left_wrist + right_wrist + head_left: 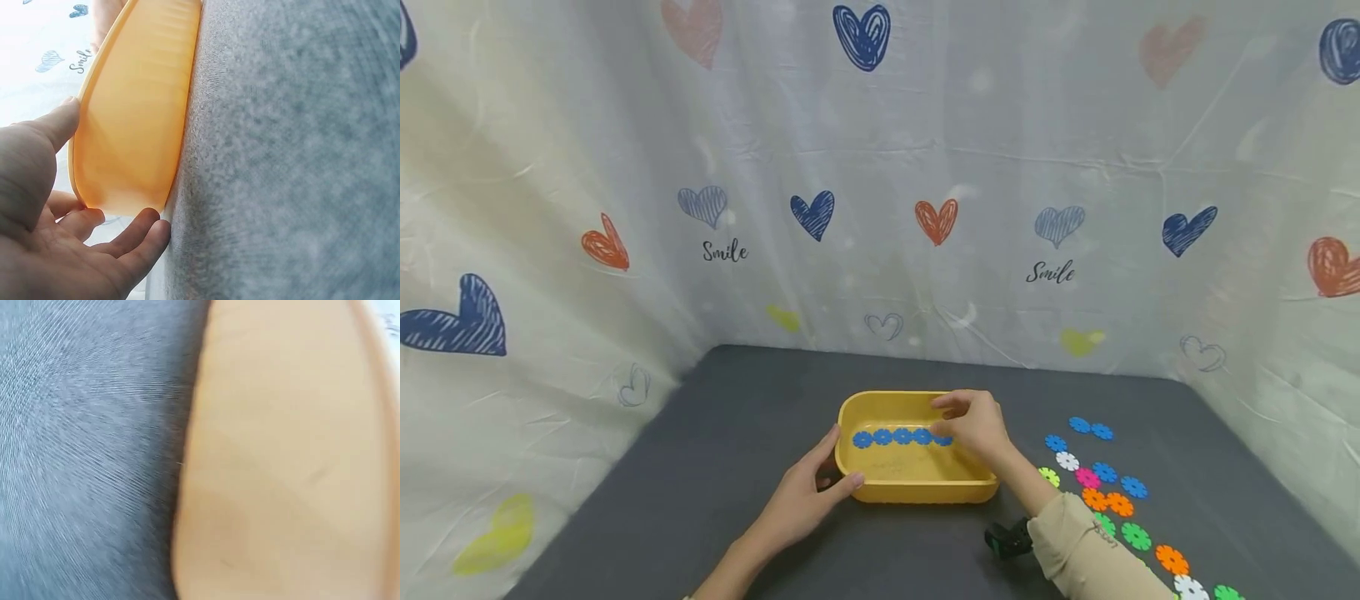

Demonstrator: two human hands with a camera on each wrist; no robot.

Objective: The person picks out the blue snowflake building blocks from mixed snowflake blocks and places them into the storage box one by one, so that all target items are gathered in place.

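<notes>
A yellow plastic tray (917, 493) with rounded corners stands on the grey table in the head view. Inside it lies a straight row of several blue notched plastic discs (902, 436). My left hand (805, 492) holds the tray's left end; in the left wrist view the thumb rests at the rim and the fingers reach along the end wall. Over the tray's right part is my right hand (973, 425), thumb and fingers apart, beside the rightmost blue disc, which it partly hides. In the right wrist view only the tray's blurred wall (287, 456) shows, no fingers.
Right of the tray, loose notched discs in blue, white, pink, orange and green lie scattered, such as an orange disc (1172, 559). A black device (1009, 539) sits at the right sleeve. A curtain printed with hearts (865, 275) hangs behind the table.
</notes>
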